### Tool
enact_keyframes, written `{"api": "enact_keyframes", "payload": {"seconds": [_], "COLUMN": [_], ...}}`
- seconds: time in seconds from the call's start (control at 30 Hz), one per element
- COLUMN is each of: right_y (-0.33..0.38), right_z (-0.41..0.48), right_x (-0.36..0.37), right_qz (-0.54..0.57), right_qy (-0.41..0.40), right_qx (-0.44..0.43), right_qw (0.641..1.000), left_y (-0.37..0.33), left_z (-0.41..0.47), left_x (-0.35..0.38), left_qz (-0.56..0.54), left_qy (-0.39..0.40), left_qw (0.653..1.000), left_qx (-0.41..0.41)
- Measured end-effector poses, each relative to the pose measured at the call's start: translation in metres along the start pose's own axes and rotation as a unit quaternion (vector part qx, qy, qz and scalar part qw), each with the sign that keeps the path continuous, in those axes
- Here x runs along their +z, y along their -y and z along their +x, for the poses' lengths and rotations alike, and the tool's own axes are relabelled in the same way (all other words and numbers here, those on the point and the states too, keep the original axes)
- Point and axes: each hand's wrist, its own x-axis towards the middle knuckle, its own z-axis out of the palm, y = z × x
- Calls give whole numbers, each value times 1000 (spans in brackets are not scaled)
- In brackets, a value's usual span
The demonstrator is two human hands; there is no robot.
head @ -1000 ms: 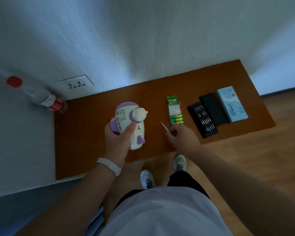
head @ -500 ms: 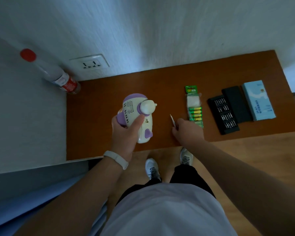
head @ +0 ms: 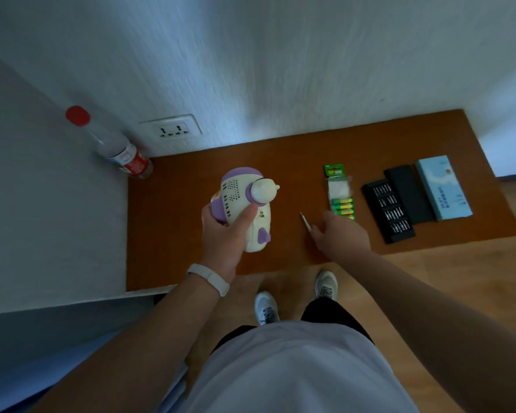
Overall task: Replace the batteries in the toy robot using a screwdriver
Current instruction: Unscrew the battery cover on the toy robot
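Now the left hand (head: 224, 234) grips the robot (head: 245, 201); the right hand (head: 340, 236) pinches the screwdriver (head: 304, 220). By the tabletop's (head: 176, 234) right edge, an open case (head: 399, 234) holds bits (head: 387, 204), and a pack (head: 339, 186) holds batteries (head: 343, 207).

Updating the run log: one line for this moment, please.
left hand: holds toy robot | right hand: pinches screwdriver | batteries: on table

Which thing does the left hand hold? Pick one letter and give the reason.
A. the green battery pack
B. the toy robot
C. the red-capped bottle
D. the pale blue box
B: the left hand grips the white and purple toy robot, thumb across its body, while the right hand pinches the screwdriver.
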Motion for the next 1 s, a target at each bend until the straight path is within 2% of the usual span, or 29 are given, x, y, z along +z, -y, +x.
{"api": "enact_keyframes", "payload": {"seconds": [0.2, 0.3, 0.43, 0.7, 1.0], "right_y": [27, 56, 87, 107, 114], "right_z": [-24, -39, -52, -56, -52], "right_x": [-42, -64, -80, -80, -76], "right_qz": [142, 206, 276, 317, 320], "right_qy": [-39, -76, -81, -103, -117], "right_qx": [-33, -76, -114, -118, -86], "right_qw": [989, 973, 951, 936, 936], "left_y": [-14, -22, -29, -41, -39], "left_z": [-4, -8, -13, -20, -20], "left_x": [2, 5, 9, 7, 3], "left_qz": [-23, -27, -35, -48, -23], "left_qy": [8, 5, -5, -17, -31], "left_qw": [999, 999, 997, 993, 991], "left_qx": [23, 44, 70, 109, 129]}}
